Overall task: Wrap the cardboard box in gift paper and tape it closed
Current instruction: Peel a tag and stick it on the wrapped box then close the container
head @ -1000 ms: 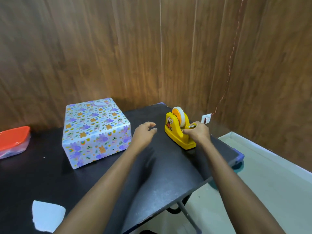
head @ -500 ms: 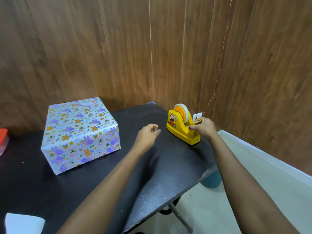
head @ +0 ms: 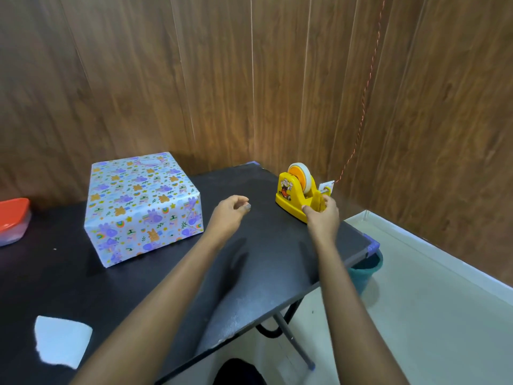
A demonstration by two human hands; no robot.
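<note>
The box (head: 141, 201), fully covered in pale gift paper printed with purple and orange figures, stands on the black table (head: 263, 273) at the left. A yellow tape dispenser (head: 288, 190) with a white tape roll (head: 304, 176) sits near the table's right corner. My right hand (head: 323, 218) grips the dispenser's near end, thumb on one side and fingers on the other. My left hand (head: 229, 215) hovers above the table between box and dispenser, fingers loosely curled and holding nothing.
A red-lidded container (head: 12, 218) sits at the far left edge. A white scrap of paper (head: 62, 340) lies near the front left. A teal bucket (head: 366, 268) stands on the floor under the right corner. Wooden walls close in behind, with a red string (head: 363, 107) hanging down.
My right hand has slid from the top of the dispenser's cutter down to grip its near end. My left hand has hardly moved. The box stays put; only the view swings.
</note>
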